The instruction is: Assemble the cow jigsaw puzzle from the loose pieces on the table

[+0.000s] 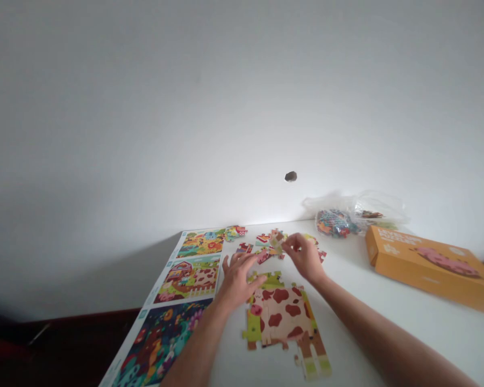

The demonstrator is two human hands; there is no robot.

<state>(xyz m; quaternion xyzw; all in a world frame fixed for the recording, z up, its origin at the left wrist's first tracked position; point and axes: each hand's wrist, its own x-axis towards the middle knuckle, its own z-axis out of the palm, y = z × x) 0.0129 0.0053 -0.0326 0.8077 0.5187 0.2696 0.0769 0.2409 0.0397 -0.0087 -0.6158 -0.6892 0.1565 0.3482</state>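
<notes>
My right hand [304,257] pinches a brown and pale green jigsaw piece [277,243] above the loose puzzle pieces [262,239] at the back of the table. With fingers spread, my left hand [241,277] hovers by the upper left of the partly joined cow puzzle [284,312]; whether it touches the puzzle I cannot tell. The joined part shows a cream cow with red-brown patches on green, and brown and white pieces stick out at its lower right. Some loose pieces lie partly hidden behind my right hand.
A picture sheet [189,279] with three printed scenes lies along the table's left edge. At the back right are clear plastic bags [334,223] of puzzle pieces, beside an orange box [427,266]. A white wall [242,118] with a small hole [291,176] rises behind.
</notes>
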